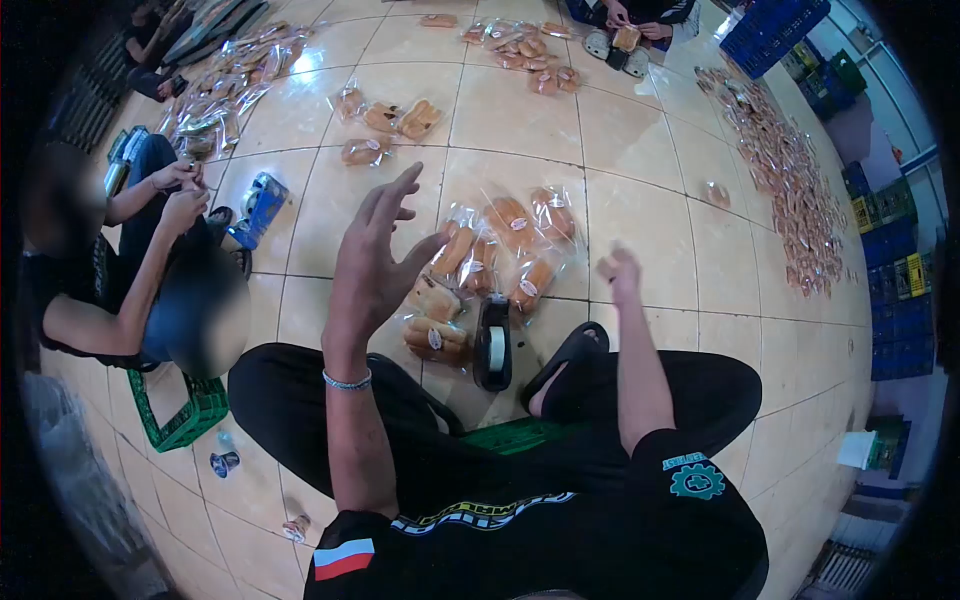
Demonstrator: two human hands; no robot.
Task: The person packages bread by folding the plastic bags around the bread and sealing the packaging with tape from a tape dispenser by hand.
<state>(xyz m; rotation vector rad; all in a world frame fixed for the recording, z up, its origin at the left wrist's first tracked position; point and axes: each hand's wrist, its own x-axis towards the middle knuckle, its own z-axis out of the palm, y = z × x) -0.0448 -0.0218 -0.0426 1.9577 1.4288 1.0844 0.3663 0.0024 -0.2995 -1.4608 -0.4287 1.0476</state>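
My left hand [375, 250] is raised with its fingers apart, just left of several bread rolls in clear plastic bags [512, 222], and holds nothing. My right hand [622, 275] is lifted right of the rolls, its fingers curled in and slightly blurred; whatever it may hold is too small to make out. A black tape dispenser [493, 345] with a pale roll stands on the tiled floor [640, 225] between my legs. Beside it on the left lies a bagged bread roll with a round label [436, 340].
On the left sits a person [110, 300] near a blue tape dispenser [262, 208] and a green crate [180, 415]. Another person's hands [640, 28] hold a roll at the top. Bagged rolls [790, 190] cover the floor at right, before blue crates [895, 330].
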